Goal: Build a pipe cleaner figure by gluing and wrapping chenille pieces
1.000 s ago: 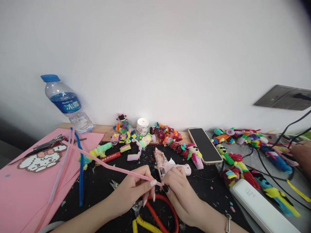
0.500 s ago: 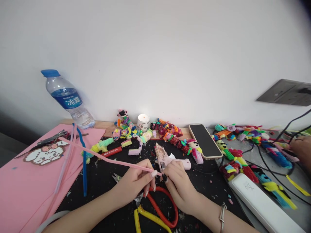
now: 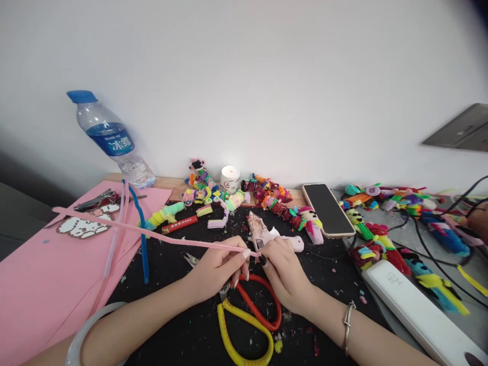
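Over the scissors (image 3: 222, 323), the left hand (image 3: 229, 267) and right hand (image 3: 282, 269) pinch one end of a pink pipe cleaner (image 3: 160, 237) between thumbs and fingers. A slack pinch could let that short tip slip, and the long free length might snag on the blue strip (image 3: 144, 244) it crosses. Both forearms slant inward, fingers curled. Just past the right knuckles lies a glue gun (image 3: 262, 231); contact I cannot tell.

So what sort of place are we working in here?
Probably a handicraft workspace, home or workshop I can't tell: a pink strip in the left hand, a glue gun and colourful fuzzy figures all point that way.
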{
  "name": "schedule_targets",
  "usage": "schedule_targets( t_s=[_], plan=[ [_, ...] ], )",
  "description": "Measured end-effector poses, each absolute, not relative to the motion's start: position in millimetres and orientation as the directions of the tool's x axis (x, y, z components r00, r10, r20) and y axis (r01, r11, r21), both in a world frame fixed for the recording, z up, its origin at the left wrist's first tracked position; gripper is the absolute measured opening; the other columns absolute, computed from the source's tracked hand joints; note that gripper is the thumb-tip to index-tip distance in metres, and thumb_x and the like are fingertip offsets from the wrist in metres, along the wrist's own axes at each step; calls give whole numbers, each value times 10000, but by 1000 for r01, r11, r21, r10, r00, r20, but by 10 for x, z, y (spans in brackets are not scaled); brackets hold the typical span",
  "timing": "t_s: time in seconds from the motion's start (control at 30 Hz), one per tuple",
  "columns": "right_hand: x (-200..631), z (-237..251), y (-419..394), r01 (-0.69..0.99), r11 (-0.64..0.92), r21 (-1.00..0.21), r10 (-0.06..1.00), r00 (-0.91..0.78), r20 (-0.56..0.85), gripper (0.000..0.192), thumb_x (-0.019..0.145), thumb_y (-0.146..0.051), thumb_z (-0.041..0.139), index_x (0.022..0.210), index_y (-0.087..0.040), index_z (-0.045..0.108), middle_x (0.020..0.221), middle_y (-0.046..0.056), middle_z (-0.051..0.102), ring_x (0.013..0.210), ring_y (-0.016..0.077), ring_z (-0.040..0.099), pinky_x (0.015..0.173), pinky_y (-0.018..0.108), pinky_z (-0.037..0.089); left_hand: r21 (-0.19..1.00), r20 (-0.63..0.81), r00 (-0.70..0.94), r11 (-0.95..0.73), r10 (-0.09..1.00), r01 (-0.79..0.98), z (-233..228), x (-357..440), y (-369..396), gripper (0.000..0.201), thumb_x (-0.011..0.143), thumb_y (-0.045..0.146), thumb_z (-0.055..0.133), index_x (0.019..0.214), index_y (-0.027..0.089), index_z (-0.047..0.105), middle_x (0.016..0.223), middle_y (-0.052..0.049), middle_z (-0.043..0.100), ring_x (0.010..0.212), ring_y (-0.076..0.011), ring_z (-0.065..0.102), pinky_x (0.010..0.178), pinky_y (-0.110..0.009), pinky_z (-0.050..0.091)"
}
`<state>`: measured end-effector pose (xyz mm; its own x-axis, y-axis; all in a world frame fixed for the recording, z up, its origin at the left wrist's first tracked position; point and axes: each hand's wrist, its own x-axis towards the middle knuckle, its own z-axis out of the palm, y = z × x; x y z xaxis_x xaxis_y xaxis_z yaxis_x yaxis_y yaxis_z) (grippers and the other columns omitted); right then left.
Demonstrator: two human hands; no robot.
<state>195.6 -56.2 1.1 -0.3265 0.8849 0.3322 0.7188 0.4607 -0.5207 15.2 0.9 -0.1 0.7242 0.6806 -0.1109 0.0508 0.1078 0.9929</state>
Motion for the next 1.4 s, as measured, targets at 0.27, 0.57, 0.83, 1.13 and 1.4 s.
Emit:
schedule_targets(
  t_s=[0.27, 0.57, 0.83, 1.13, 1.4],
  plan=[
    [1964, -23, -543, 724, 464, -512, 885, -352, 304, 163, 863, -102, 346, 869, -176, 490, 782, 51, 533, 754, 198, 424, 684, 354, 324, 996, -91, 720, 65, 689, 63, 10, 144, 7, 238, 903, 352, 428, 816, 151, 519, 649, -1, 592, 439, -63, 477, 433, -183, 373],
    [1967, -14, -546, 730, 472, -495, 880, -362, 307, 185, 845, -86, 356, 866, -179, 514, 777, 53, 549, 749, 200, 430, 681, 352, 327, 991, -48, 713, -56, 700, 121, 19, 140, -23, 240, 906, 323, 417, 804, 143, 540, 629, 3, 579, 432, -73, 476, 441, -192, 398],
    [1953, -3, -557, 744, 468, -477, 883, -363, 298, 193, 853, -87, 335, 810, -171, 503, 736, 48, 522, 719, 194, 417, 658, 339, 322, 977, -24, 715, -134, 699, 164, 54, 152, -18, 233, 911, 258, 400, 750, 150, 530, 623, 11, 567, 454, -77, 486, 477, -194, 393],
    [1942, -6, -553, 756, 479, -446, 875, -372, 309, 187, 845, -87, 333, 769, -174, 481, 718, 48, 506, 700, 188, 389, 640, 334, 318, 962, -19, 721, -183, 693, 201, 68, 142, -51, 235, 903, 226, 392, 720, 157, 523, 622, 5, 569, 458, -88, 507, 484, -201, 413],
    [1936, 6, -563, 773, 502, -387, 859, -396, 325, 184, 831, -87, 337, 740, -176, 469, 707, 50, 497, 683, 192, 379, 618, 329, 305, 961, -20, 719, -185, 694, 205, 66, 150, -45, 222, 902, 228, 388, 739, 162, 523, 621, 4, 575, 457, -95, 512, 483, -206, 415]
  ],
)
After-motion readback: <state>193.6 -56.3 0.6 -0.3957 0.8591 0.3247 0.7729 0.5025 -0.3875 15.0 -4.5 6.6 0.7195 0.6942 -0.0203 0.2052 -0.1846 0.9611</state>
